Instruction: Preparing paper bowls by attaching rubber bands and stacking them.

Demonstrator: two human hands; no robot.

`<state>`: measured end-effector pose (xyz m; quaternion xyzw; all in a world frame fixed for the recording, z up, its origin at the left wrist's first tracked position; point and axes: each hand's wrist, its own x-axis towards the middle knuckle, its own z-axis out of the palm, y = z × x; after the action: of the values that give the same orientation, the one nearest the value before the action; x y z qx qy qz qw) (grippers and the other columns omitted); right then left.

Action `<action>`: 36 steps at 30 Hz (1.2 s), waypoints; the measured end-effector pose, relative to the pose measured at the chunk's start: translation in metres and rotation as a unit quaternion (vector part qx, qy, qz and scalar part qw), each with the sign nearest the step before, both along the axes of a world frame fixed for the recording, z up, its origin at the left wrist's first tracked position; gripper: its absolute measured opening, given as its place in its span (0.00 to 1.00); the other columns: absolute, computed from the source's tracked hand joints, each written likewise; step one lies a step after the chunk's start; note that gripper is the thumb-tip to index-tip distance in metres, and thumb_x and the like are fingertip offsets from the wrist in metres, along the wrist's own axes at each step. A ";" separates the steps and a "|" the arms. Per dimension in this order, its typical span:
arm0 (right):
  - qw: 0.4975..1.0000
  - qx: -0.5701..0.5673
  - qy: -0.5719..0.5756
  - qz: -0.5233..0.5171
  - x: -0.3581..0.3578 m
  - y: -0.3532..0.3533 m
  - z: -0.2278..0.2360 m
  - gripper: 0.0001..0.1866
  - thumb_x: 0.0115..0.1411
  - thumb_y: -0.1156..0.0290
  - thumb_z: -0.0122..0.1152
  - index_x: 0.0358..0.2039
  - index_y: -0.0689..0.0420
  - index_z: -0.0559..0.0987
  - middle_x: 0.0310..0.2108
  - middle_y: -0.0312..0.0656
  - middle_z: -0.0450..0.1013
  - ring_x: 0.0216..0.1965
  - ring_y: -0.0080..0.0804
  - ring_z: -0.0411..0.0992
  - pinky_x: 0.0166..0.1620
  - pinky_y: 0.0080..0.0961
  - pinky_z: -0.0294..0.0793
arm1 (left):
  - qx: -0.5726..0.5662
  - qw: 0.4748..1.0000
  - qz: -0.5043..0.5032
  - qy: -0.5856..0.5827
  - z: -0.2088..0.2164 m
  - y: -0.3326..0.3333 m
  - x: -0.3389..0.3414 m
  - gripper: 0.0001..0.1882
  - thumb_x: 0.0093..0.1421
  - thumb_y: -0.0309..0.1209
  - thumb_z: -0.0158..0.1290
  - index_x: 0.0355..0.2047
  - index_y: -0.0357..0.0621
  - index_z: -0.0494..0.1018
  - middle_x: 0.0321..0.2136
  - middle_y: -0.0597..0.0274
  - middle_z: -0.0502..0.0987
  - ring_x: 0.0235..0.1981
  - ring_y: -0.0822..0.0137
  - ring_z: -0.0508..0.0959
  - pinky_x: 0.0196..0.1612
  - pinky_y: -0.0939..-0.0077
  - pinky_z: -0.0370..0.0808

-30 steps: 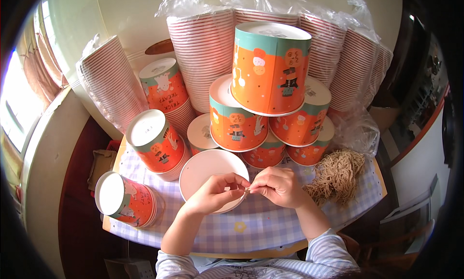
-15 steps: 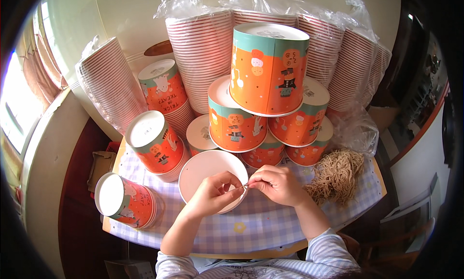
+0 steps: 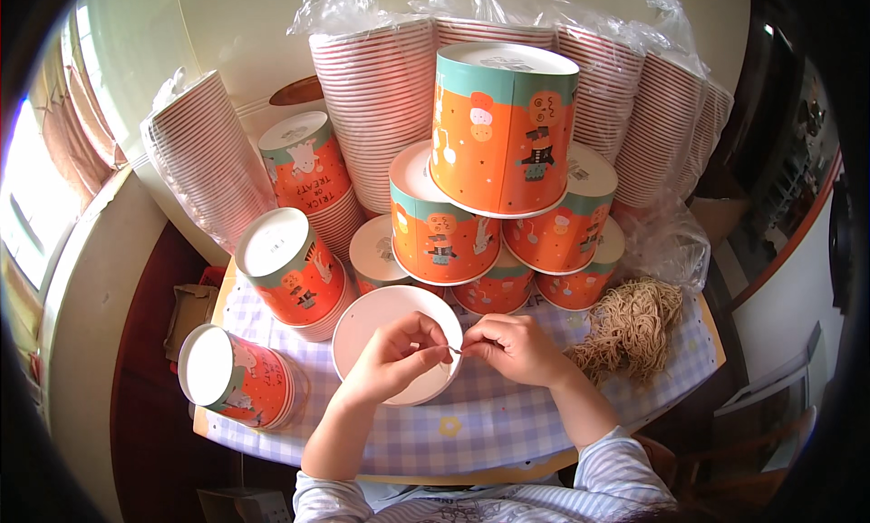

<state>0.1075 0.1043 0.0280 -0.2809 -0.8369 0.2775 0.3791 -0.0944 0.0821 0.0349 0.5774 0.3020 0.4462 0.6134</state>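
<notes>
Head view: hands (image 3: 394, 358) (image 3: 518, 349) pinch maybe string (image 3: 455, 350) by a tub (image 3: 376, 328); bags (image 3: 207, 151) hold others.

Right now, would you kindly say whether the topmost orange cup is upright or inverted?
The topmost cup is inverted: its white base faces up.

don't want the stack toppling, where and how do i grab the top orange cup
Probably best around the middle of the top orange cup, from left and right at once, lifting straight up: it stands upside down, closed base uppermost, rim resting across two cups.
</notes>
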 end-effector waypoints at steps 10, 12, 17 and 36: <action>0.999 0.019 0.047 -0.017 0.001 -0.004 0.005 0.05 0.50 0.73 0.61 0.26 0.60 0.74 0.23 0.40 0.72 0.25 0.35 0.72 0.28 0.26 0.70 | 0.022 0.991 -0.018 0.129 -0.004 -0.003 0.002 0.07 0.55 0.24 0.50 0.34 0.36 0.67 0.26 0.68 0.71 0.27 0.81 0.69 0.31 0.87 0.67; 0.998 0.027 0.048 -0.016 0.001 -0.005 0.006 0.05 0.50 0.73 0.60 0.26 0.60 0.74 0.23 0.40 0.72 0.25 0.35 0.72 0.28 0.26 0.70 | 0.014 0.986 0.000 0.166 0.000 -0.005 0.003 0.06 0.54 0.24 0.51 0.32 0.35 0.69 0.24 0.69 0.71 0.26 0.83 0.68 0.30 0.87 0.67; 0.998 0.035 0.039 -0.021 0.000 -0.005 0.005 0.04 0.51 0.74 0.59 0.27 0.60 0.75 0.24 0.42 0.72 0.26 0.37 0.72 0.28 0.27 0.71 | 0.039 0.982 0.057 0.177 -0.001 -0.007 0.009 0.05 0.53 0.25 0.52 0.28 0.35 0.72 0.18 0.73 0.68 0.20 0.86 0.63 0.23 0.89 0.60; 0.999 0.022 -0.020 -0.030 -0.002 -0.008 0.004 0.05 0.50 0.74 0.58 0.28 0.60 0.74 0.26 0.42 0.72 0.27 0.39 0.72 0.30 0.30 0.71 | 0.134 0.955 0.185 0.190 -0.008 -0.006 0.016 0.02 0.52 0.22 0.54 0.27 0.37 0.72 0.13 0.77 0.63 0.16 0.87 0.57 0.18 0.90 0.53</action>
<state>0.1054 0.0962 0.0320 -0.3029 -0.8415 0.2414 0.3767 -0.0787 0.0764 0.0266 0.6623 0.4518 0.4707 0.3683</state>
